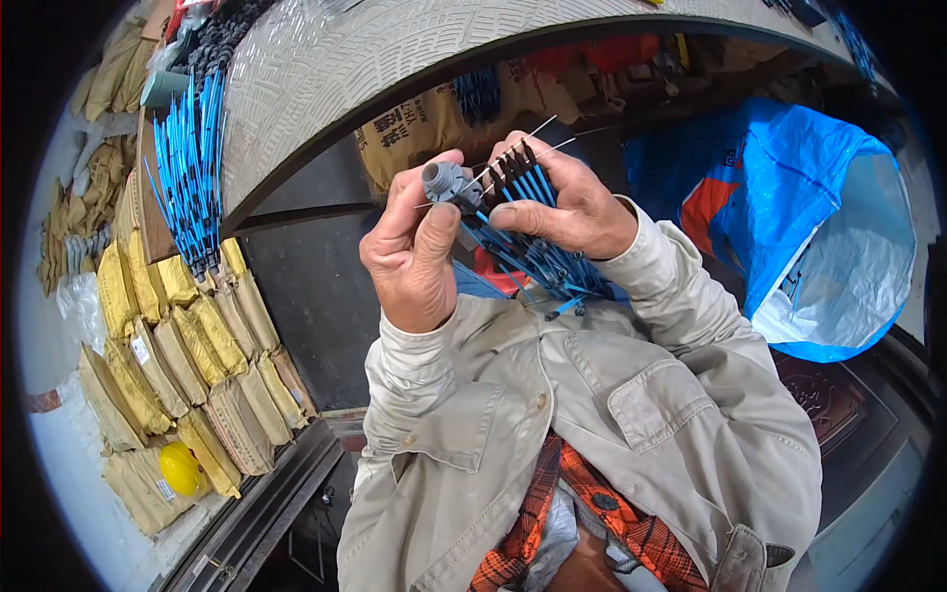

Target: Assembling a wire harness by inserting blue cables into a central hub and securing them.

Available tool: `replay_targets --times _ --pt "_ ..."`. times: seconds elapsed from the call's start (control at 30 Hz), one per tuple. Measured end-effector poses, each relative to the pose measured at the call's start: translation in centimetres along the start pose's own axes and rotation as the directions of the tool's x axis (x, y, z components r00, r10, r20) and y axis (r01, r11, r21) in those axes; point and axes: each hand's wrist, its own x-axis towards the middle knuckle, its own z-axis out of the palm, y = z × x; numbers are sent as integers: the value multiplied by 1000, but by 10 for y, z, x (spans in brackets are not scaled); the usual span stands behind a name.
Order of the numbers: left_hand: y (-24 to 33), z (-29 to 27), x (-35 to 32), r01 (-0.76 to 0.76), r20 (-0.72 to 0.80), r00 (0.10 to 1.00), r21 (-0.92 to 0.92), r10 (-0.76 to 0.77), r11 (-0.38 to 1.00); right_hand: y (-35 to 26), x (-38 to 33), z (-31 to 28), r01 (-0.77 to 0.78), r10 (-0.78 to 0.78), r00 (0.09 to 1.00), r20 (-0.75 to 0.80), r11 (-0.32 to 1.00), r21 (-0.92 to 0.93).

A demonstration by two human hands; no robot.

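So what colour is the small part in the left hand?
Grey: the small part, pinched by the left hand, head view.

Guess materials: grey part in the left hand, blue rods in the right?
Grey part: looks like matte moulded plastic, with a round socket and even colour.
Blue rods: probably plastic sleeves, uniformly glossy blue with dark tips; thin pale wires poking out look metallic.

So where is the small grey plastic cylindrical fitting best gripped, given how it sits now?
Probably across its round body, pinched from the person's left. The small grey plastic fitting is held that way by the left hand, and its right side faces the fanned blue plastic rods in the right hand, so that side is crowded.
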Motion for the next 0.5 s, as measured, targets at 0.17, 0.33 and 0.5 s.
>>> replay_targets --times 0.17,0.33,0.5 --pt "10 6 -1 115 -125 984 -122 -130 986 -9 -3 1 66 -67 998 3 964 -259" --pt "6 -5 -2 111 48 994 -252 -102 961 -11 6 -4 -163 172 978 120 983 -84" --pt "-1 -18 1 198 169 975 -375 -144 906 6 11 4 61 -74 997 31 950 306"
